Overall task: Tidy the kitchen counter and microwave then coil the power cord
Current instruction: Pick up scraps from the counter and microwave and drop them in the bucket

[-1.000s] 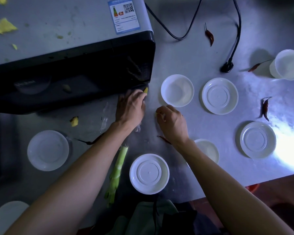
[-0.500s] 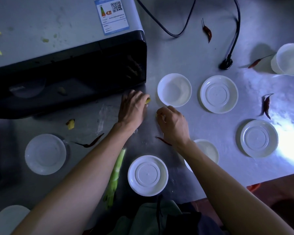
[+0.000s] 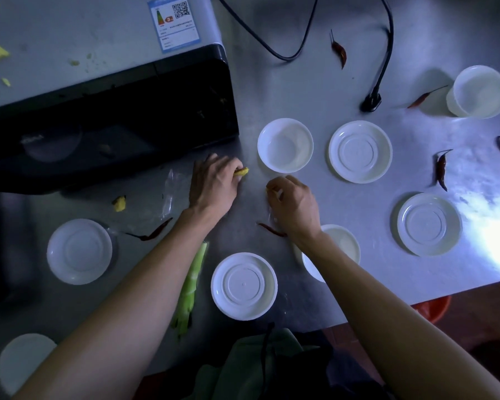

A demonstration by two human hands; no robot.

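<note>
Head view, left hand (image 3: 212, 184) pinching yellow scrap (image 3: 241, 171), right hand (image 3: 293, 204) grip curled, contents unclear, steel counter (image 3: 300, 90).

A black, grey-topped microwave (image 3: 107, 111) sits at the left of the steel bench (image 3: 315, 82); its black power cord (image 3: 384, 53) lies loose, uncoiled, behind white plastic dishes (image 3: 285, 145).

From up here I see both forearms bare to the frame edge, no sleeves, no watch, no rings or bands on the left hand (image 3: 212, 184) or right hand (image 3: 295, 206). Low in view, green clothing (image 3: 243, 368) shows, with dark fabric beside it.
</note>
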